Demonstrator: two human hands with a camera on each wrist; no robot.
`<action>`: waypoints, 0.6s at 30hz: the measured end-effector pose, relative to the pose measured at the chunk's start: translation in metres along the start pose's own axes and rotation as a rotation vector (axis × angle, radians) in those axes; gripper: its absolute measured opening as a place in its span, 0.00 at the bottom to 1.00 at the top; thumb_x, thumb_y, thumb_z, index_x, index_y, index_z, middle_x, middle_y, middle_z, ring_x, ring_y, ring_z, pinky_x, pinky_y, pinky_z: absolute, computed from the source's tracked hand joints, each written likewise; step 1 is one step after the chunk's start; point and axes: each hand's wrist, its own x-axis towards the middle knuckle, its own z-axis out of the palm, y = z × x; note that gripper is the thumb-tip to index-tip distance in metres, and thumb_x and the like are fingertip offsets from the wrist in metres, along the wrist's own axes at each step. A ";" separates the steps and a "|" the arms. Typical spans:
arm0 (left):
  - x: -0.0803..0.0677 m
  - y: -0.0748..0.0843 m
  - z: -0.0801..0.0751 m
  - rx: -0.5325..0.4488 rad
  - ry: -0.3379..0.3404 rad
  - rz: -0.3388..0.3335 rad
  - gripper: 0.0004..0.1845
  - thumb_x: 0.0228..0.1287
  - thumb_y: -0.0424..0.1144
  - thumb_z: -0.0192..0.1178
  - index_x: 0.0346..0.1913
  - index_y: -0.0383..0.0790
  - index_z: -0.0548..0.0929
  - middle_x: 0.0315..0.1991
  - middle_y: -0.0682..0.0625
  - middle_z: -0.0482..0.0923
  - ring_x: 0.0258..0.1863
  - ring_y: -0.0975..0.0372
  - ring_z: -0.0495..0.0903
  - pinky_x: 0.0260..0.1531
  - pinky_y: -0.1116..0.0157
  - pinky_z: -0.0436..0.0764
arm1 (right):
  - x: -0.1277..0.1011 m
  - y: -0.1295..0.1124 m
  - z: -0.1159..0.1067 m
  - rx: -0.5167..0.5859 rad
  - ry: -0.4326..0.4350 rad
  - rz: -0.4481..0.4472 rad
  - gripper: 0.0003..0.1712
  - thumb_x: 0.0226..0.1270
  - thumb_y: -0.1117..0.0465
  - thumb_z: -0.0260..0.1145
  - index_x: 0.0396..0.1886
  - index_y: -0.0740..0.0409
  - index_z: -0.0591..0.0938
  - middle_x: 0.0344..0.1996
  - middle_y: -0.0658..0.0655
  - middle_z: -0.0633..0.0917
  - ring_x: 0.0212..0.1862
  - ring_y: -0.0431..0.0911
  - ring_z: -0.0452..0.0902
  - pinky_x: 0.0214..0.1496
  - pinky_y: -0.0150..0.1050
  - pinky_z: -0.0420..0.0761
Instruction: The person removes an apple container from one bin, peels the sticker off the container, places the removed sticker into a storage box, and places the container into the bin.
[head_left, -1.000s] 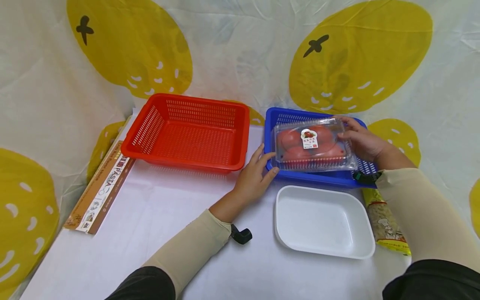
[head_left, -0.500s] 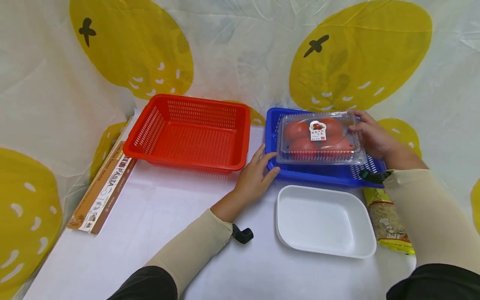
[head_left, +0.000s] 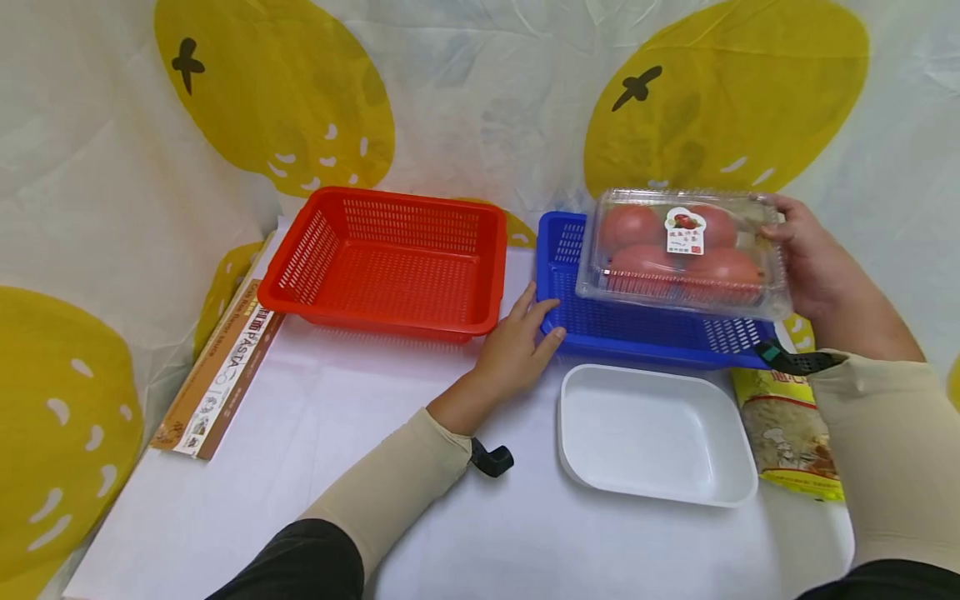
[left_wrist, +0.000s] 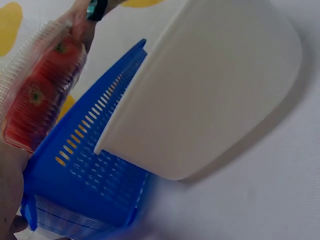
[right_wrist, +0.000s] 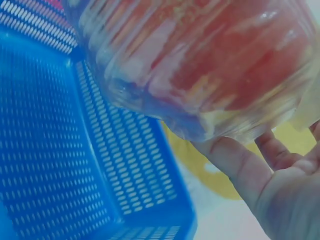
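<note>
While our right hand grips the clear tomato pack by its right end, the pack hangs in the air above the blue basket, touching nothing else, as the head view shows. We count about 4 tomatoes under the lid and a small label on top. Our left hand rests on the blue basket's near left corner, fingers fairly straight, thumb against the rim. Just left of it sits the red basket, and a long pasta box lies at the table's left edge. A white tray sits right in front of the blue basket, with a yellow bag of something beside it, partly covered by our right sleeve.

From the left wrist camera, the white tray fills most of the picture and blocks a good chunk of the blue basket. The tomato pack shows at the upper left, seen from below. Our left hand is barely a sliver at the edge there, so no telling its fingers from this one.

Over on the right wrist camera, everything's blurry: the tomato pack up close, fingers curled under its bottom, and the blue basket mesh below.
</note>
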 end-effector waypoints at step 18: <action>-0.052 0.014 -0.062 -0.273 -0.025 0.140 0.33 0.79 0.52 0.59 0.82 0.53 0.68 0.86 0.51 0.53 0.72 0.54 0.76 0.63 0.45 0.82 | -0.039 -0.015 0.069 0.245 -0.192 -0.064 0.21 0.78 0.76 0.45 0.66 0.71 0.72 0.52 0.69 0.84 0.47 0.61 0.90 0.42 0.52 0.90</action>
